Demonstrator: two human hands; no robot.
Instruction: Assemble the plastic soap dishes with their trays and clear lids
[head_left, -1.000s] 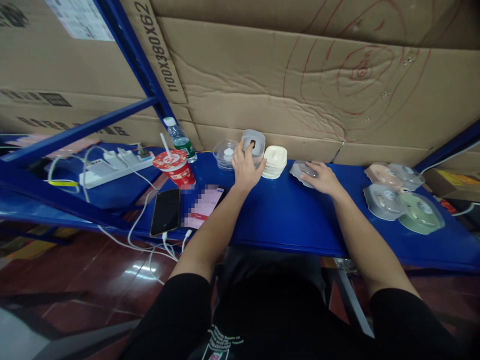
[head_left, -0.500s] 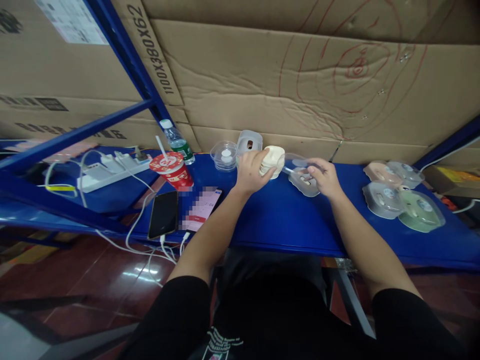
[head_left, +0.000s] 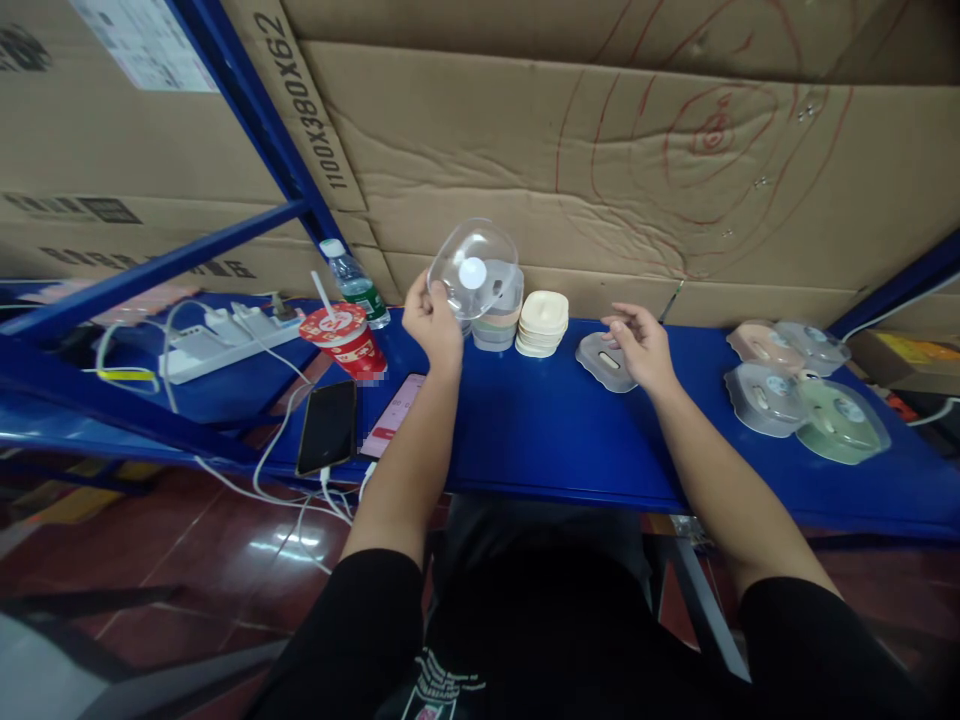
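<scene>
From here, the left hand (head_left: 435,324) has thumb and fingers closed on the near left edge of a clear lid (head_left: 474,268), holding it up before the far-side tubs (head_left: 495,336). The right hand (head_left: 639,350), fingers loosely parted and gripping nothing, is at the grey dish (head_left: 606,366), right of the cream stack (head_left: 541,326); whether they touch, I can't tell.
</scene>
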